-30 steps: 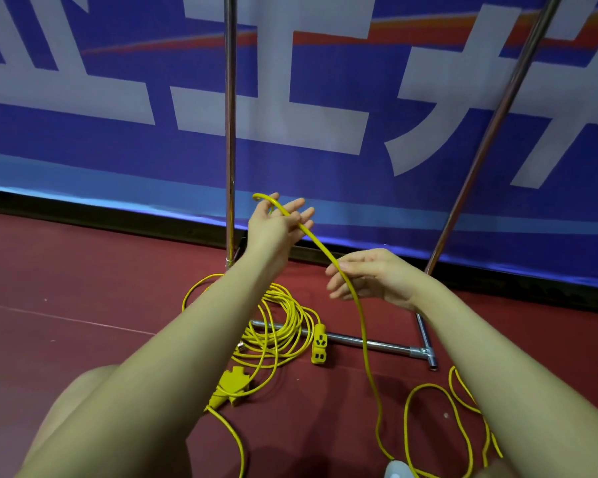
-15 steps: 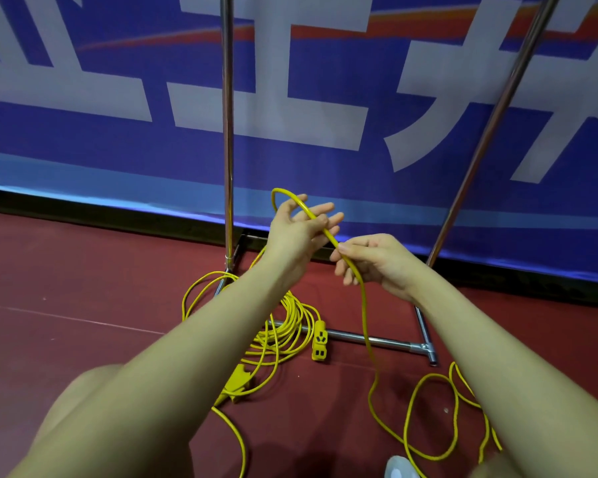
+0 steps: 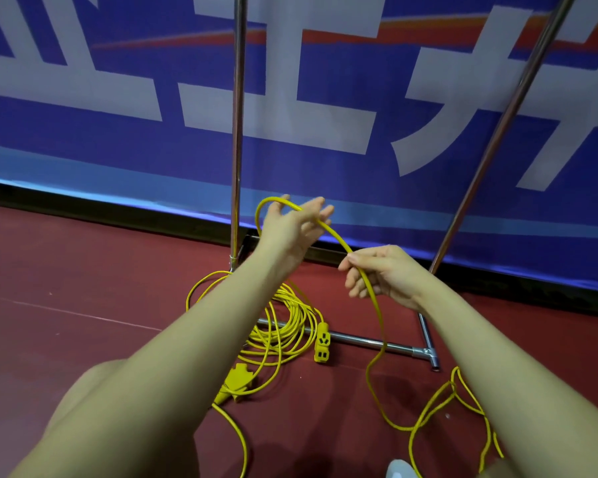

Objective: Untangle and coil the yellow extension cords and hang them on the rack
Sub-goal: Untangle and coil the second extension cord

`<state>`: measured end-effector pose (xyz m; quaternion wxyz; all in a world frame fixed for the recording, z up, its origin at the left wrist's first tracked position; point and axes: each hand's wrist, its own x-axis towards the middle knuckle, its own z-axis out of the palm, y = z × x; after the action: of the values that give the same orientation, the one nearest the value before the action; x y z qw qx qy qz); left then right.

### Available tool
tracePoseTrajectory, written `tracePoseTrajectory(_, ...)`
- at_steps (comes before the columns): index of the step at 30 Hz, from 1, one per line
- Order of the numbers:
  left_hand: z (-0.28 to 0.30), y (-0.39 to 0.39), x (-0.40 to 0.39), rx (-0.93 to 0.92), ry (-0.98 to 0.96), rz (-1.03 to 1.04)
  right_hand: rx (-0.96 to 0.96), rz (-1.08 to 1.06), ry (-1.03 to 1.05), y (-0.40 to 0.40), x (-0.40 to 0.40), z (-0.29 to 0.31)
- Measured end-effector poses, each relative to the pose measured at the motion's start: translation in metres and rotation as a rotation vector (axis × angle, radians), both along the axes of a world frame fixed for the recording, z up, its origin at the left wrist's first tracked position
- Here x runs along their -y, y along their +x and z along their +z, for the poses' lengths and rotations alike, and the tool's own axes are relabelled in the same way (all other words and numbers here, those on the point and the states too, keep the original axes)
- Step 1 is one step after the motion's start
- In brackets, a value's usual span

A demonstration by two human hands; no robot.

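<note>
Against a blue banner (image 3: 325, 98) and red floor (image 3: 66, 270), a person coils yellow cord beneath a chrome rack (image 3: 237, 132). Most of the cords remain down: a loose pile (image 3: 283, 326) lies at the rack's left post, with a socket block (image 3: 322, 343) beside it and a plug (image 3: 237, 376) nearer, while slack loops (image 3: 439, 408) trail at near right.

Half a second ago the two hands met; now they have parted. The left hand (image 3: 290, 229), fingers spread rather than curled, carries a cord loop (image 3: 273, 201) arching over them. The right hand (image 3: 380, 274) has drawn back toward the near right, thumb and fingers pinching the same cord (image 3: 370, 288), which drops from there to the floor.

Compared with a second ago, less slack lies on the floor at near right. That suggests one turn has just been laid on the left hand and the next length is being measured out; nothing hangs on the rack that can be seen.
</note>
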<state>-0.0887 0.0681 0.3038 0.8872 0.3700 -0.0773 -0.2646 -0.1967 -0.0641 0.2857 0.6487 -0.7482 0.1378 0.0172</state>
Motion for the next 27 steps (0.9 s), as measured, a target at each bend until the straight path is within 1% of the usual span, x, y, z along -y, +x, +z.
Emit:
tracePoseTrajectory(3, -0.006, -0.014, 0.005, 0.109, 0.05, -0.048, 0.036, -0.021, 0.002, 0.002, -0.004, 0.002)
tracePoseTrajectory(6, -0.012, -0.012, 0.002, 0.125, 0.034, -0.027, 0.067, 0.004, 0.016, -0.001, -0.008, 0.006)
tracePoseTrajectory(9, -0.015, -0.008, -0.001, 0.152, 0.064, 0.005, 0.074, 0.052, 0.066, -0.005, -0.013, 0.009)
tracePoseTrajectory(11, -0.014, -0.005, -0.003, 0.15, 0.08, 0.066, 0.066, 0.073, 0.085, -0.006, -0.014, 0.009)
tracePoseTrajectory(13, -0.014, 0.001, -0.008, 0.109, 0.079, 0.144, 0.061, 0.089, 0.101, -0.009, -0.013, 0.009)
tracePoseTrajectory(15, -0.015, 0.007, -0.013, 0.06, 0.057, 0.168, 0.061, 0.112, 0.104, -0.012, -0.012, 0.009)
tracePoseTrajectory(17, -0.013, 0.008, -0.016, 0.011, 0.021, 0.115, 0.064, 0.12, 0.085, -0.014, -0.013, 0.009)
tracePoseTrajectory(19, -0.009, 0.003, -0.017, -0.008, 0.0, 0.017, 0.068, 0.085, 0.06, -0.013, -0.014, 0.008)
tracePoseTrajectory(22, -0.004, -0.014, -0.013, 0.107, 0.055, -0.085, 0.088, 0.03, 0.058, -0.011, -0.018, 0.008)
tracePoseTrajectory(24, -0.003, -0.023, -0.012, 0.163, 0.094, -0.081, 0.094, 0.04, 0.063, -0.011, -0.025, 0.01)
tracePoseTrajectory(27, 0.001, -0.025, -0.012, 0.174, 0.095, -0.005, 0.127, 0.043, 0.101, -0.014, -0.033, 0.013)
